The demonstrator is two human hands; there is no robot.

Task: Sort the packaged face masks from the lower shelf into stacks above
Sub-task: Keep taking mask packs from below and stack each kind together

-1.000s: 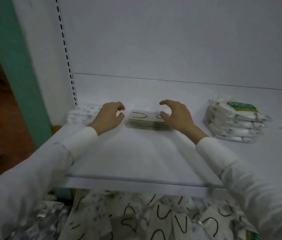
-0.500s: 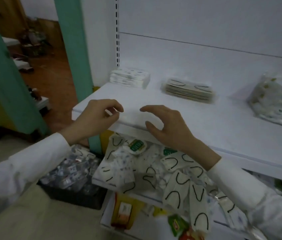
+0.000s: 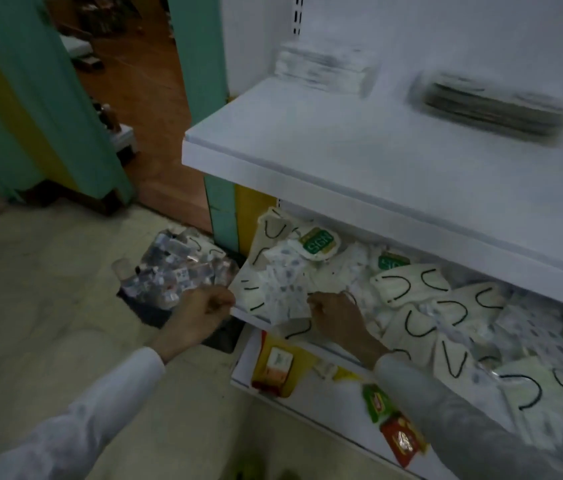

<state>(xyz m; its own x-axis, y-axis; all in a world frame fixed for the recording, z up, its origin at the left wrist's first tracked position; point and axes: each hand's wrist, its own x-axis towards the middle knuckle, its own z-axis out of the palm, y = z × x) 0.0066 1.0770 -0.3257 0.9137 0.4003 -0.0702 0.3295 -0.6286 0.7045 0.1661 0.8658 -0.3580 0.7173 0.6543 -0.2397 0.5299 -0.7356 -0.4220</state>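
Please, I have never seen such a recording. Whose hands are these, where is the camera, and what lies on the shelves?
There is no machine here. A person wears one camera on the head, and it looks down at their own two hands. The upper shelf carries two neat stacks, a white stack and a darker stack, both blurred. Beneath it lies a loose pile of packaged masks. The right hand curls its fingers on a dotted packet. The left hand is curled at the pile's left edge; whether it holds anything is unclear.
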